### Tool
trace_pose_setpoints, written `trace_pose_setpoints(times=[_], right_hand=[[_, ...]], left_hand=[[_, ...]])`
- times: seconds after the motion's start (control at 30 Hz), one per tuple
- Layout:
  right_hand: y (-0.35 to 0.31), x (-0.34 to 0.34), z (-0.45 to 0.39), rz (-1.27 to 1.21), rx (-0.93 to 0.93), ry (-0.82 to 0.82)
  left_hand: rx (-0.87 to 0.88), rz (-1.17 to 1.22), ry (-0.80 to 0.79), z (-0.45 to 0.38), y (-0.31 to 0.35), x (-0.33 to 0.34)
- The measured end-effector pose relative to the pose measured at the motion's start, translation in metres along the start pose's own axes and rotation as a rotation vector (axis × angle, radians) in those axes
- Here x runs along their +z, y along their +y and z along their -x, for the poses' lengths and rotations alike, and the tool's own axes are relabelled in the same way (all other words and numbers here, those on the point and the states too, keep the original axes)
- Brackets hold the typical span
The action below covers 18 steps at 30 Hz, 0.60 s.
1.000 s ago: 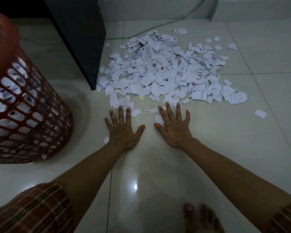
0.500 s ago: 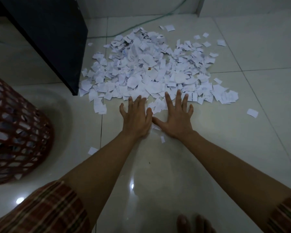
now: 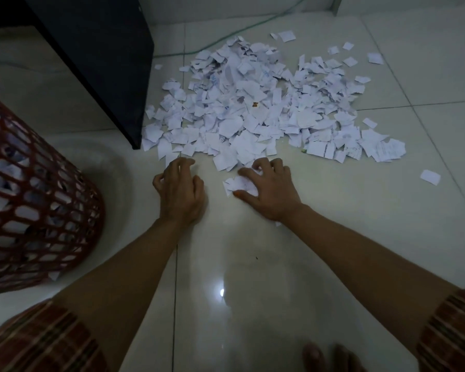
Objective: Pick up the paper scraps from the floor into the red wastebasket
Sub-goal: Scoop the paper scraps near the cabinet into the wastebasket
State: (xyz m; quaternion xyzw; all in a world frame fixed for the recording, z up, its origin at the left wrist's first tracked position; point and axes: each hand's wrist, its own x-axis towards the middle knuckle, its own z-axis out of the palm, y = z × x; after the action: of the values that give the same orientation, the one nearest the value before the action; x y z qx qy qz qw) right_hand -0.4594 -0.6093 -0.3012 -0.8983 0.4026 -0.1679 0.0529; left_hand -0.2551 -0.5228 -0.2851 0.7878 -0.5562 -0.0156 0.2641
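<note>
Half a second ago both hands lay flat with straight fingers pushed into the near edge of the pile; now the fingers have curled and both hands have drawn back toward the lower part of the frame. The red wastebasket (image 3: 35,208) also sits larger and higher at the left edge than before, since the camera has shifted.

The left hand (image 3: 181,190), just left of centre, is knuckles-up, its fingers bent under into a claw with the tips on the tile. Whether it has paper under the palm is hard to say; one scrap shows just beyond its fingertips. The right hand (image 3: 270,190), just right of centre, is likewise arched, and its fingers and thumb curl around a small bunch of white scraps (image 3: 238,183) that sticks out from under the hand on its left side. Both forearms run down to the lower corners, ending in plaid sleeves (image 3: 38,342).

The main pile of paper scraps (image 3: 261,111) spreads over the floor (image 3: 320,237) in the upper middle of the frame, its near edge just beyond the fingers, with stray pieces well apart at the right (image 3: 430,177) and upper right. The wastebasket stands on the floor at middle left, white paper visible through its mesh. A dark cabinet (image 3: 100,49) fills the upper left, its corner touching the pile's left edge, and a green cable (image 3: 226,40) runs behind the pile. Toes (image 3: 330,358) show at the bottom edge.
</note>
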Motion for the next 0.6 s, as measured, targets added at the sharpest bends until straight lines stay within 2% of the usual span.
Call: trace_pose_setpoints(times=[0.17, 0.47, 0.6], right_hand=[[-0.008, -0.006, 0.001, -0.066, -0.052, 0.020], [-0.014, -0.015, -0.002, -0.022, -0.094, -0.276], [-0.008, -0.019, -0.004, -0.179, -0.037, -0.161]], left_hand=[[-0.064, -0.038, -0.069, 0.002, -0.003, -0.004], [-0.086, -0.065, -0.094, -0.006, -0.001, -0.012], [-0.142, -0.063, -0.222, -0.013, -0.004, -0.007]])
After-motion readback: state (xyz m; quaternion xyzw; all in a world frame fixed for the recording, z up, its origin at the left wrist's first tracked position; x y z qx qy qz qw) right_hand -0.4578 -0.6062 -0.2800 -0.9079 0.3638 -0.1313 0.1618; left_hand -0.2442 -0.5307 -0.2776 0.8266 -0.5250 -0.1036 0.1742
